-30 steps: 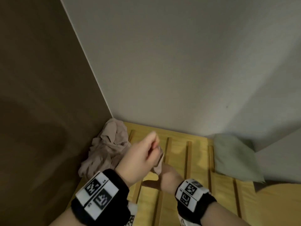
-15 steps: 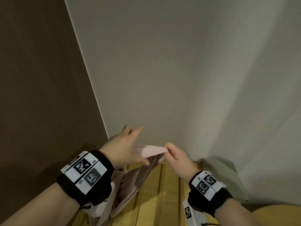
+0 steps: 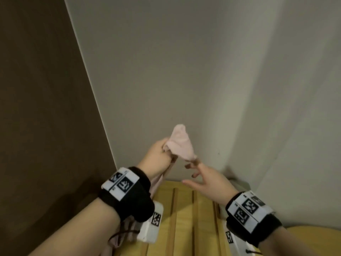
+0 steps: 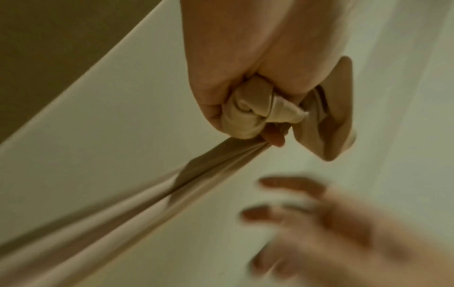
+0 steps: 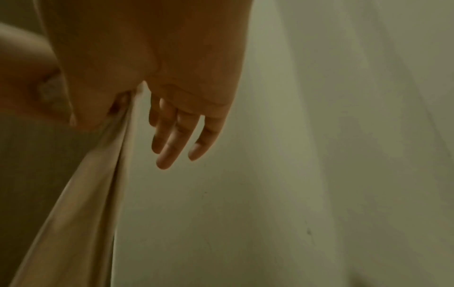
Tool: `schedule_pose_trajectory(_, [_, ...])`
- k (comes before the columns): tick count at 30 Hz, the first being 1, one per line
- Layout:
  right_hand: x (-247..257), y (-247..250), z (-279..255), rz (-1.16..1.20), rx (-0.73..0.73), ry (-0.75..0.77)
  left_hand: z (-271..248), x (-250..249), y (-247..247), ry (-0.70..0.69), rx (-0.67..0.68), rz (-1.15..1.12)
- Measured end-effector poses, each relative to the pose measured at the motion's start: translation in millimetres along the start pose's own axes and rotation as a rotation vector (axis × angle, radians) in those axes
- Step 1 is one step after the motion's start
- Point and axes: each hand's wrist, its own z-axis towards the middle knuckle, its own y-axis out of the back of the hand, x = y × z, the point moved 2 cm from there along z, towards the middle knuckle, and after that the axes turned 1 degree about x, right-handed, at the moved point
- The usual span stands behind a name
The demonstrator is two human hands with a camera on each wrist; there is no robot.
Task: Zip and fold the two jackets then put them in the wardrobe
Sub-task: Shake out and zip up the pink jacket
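While the left hand (image 3: 156,159) was raised in front of the pale wall (image 3: 184,71), its fingers (image 4: 213,108) were curled tight round a bunched edge of the pink jacket (image 3: 180,145), so that the garment hung free of the slatted wooden bed frame (image 3: 184,218) below the hand. From the fist the cloth ran down in a taut, creased band past the left wrist, which suggests it was lifted to let its weight pull it straight and reveal the front edges for zipping. A loose flap stood above the left hand. The right hand (image 3: 206,180), just right of the left hand and below the flap, had its fingers (image 5: 169,143) spread apart and straight, gripping nothing; whether a fingertip touched the flap cannot be told. Probably it was reaching for a second hold. No zip, second jacket or wardrobe could be made out.
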Motion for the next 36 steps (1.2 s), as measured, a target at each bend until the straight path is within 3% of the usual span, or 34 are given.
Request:
schedule_pose_trajectory(5, [-6.2,-8.8,-18.7,-0.017,0.027,-0.018,-5.8,-90.6,-9.7,-0.307,-0.014,-0.111])
schedule_pose_trajectory(9, [-5.0,-20.1,-29.5,0.058,0.06,-0.003,-16.9,-115.8,-20.0,-0.411,0.019,-0.077])
schedule_pose_trajectory(13, [-8.0,-33.1,-33.1,0.085,0.164,0.069,-32.1,-123.2,-37.7,-0.401,0.103,-0.048])
schedule_pose_trajectory(16, [-18.6,-42.6,-39.2,0.051,0.212,0.017,-45.7,-123.0,-42.5,-0.349,0.113,-0.056])
schedule_pose_trajectory(19, [-36.2,-43.5,-49.1,0.053,0.215,-0.056,-57.9,-124.3,-31.8,-0.358,0.051,-0.05])
schedule_pose_trajectory(23, [-68.5,-26.7,-70.1,-0.107,0.011,-0.184,-78.2,-125.7,-9.3,-0.366,-0.093,-0.085])
schedule_pose_trajectory(26, [-84.6,-15.1,-84.1,-0.214,0.058,-0.289,-91.8,-131.2,2.0,-0.378,-0.179,-0.126])
schedule_pose_trajectory(33, [-44.7,-37.5,-89.4,-0.105,0.169,-0.158,-108.0,-144.0,-17.0,-0.338,-0.061,0.086])
schedule_pose_trajectory(36, [-16.4,-52.4,-83.4,-0.053,0.129,-0.092,-115.9,-148.6,-15.4,-0.369,-0.072,0.236])
